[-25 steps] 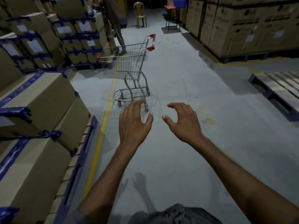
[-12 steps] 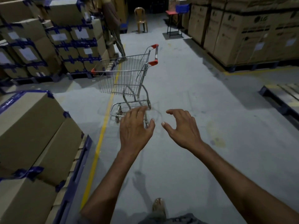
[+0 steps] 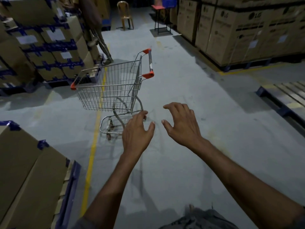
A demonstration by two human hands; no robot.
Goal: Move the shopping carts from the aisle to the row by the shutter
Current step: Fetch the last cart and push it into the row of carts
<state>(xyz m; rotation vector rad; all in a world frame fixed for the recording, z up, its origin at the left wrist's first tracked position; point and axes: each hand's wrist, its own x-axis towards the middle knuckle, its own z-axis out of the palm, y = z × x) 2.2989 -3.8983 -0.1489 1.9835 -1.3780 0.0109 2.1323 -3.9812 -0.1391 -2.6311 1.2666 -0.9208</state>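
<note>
– One shopping cart [image 3: 107, 91] ahead of you, right? Where does it stand?

– Yes, one. It stands on the grey floor [image 3: 189, 171] in the middle of the aisle, straddling the yellow line [image 3: 92, 151] painted along the left side. Its basket is empty, and the front points left towards the stacked boxes with blue tape [image 3: 49, 47]. The handle [image 3: 149, 61], a bar with orange end caps, is on the cart's right side.

– And your hands?

– Both arms are stretched forward, palms down. My left grip [image 3: 137, 131] is spread open with nothing in it. From here its fingertips overlap the cart's lower frame, though I can't tell whether they touch it. My right grip [image 3: 180, 124] is also empty, its fingers loosely curved over bare floor just right of the cart. Neither is on the handle.

– What else is around?

– Big LG cartons [image 3: 247, 33] sit on pallets along the right edge of the floor, and an empty wooden pallet [image 3: 288, 95] lies nearer on that side. More taped boxes [image 3: 24, 171] are at my near left. At the far end stand a plastic chair [image 3: 125, 14] and a red-topped stool [image 3: 162, 19]. Another person's legs [image 3: 100, 38] show by the far-left boxes.
</note>
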